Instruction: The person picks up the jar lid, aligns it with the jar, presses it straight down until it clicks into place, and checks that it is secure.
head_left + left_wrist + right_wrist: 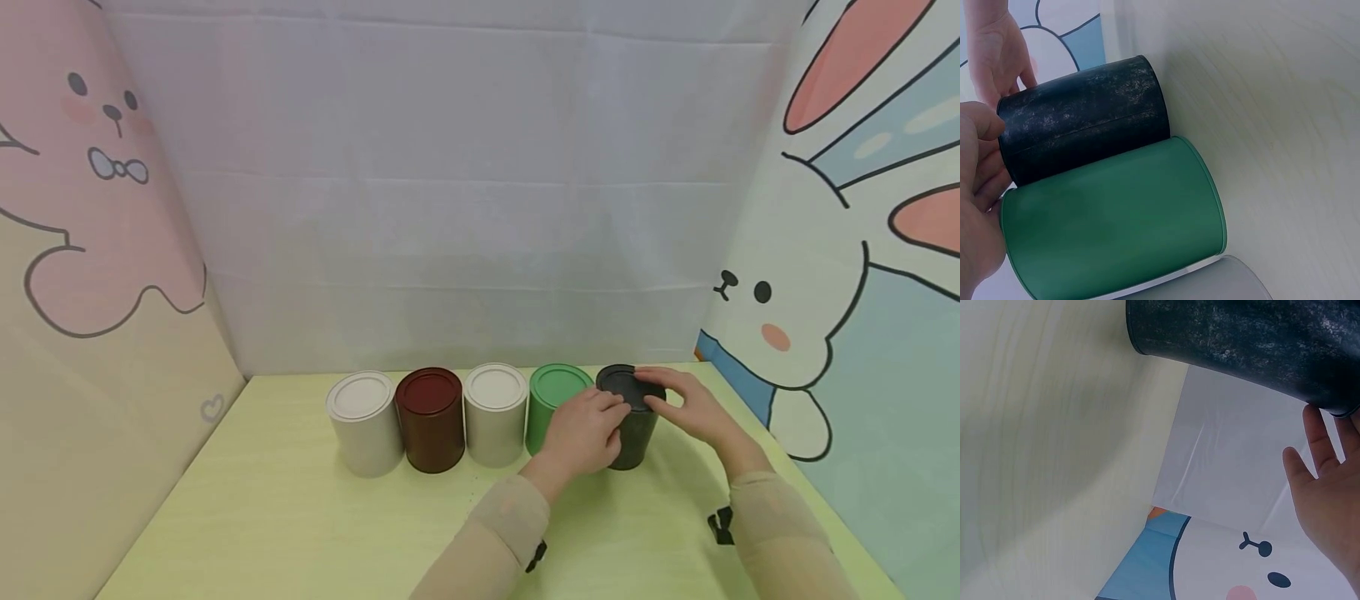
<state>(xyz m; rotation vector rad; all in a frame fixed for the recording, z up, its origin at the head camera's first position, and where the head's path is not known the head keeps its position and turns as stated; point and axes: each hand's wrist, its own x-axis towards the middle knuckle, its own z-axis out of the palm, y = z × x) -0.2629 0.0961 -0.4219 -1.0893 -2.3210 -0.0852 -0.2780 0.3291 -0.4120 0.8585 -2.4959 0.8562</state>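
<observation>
A black can [634,437] with a lid stands at the right end of a row of cans; its dark surface looks scuffed in both wrist views. From its left, my left hand [585,429] grips the top rim with bent fingers, overlapping part of the green can [558,385] beside it. My right hand [692,406] holds the rim's right side, thumb at the near edge and fingers toward the far edge. The right wrist view shows fingertips [1312,415] against the black can [1254,344]. In the left wrist view, the green can [1113,219] lies right alongside the black one.
Further left in the row are a white can [495,425], a dark red can [430,425] and another white can [367,433]. They stand on a pale yellow-green table [300,533] before a white cloth backdrop [450,208]. Cartoon-printed panels [885,417] border both sides.
</observation>
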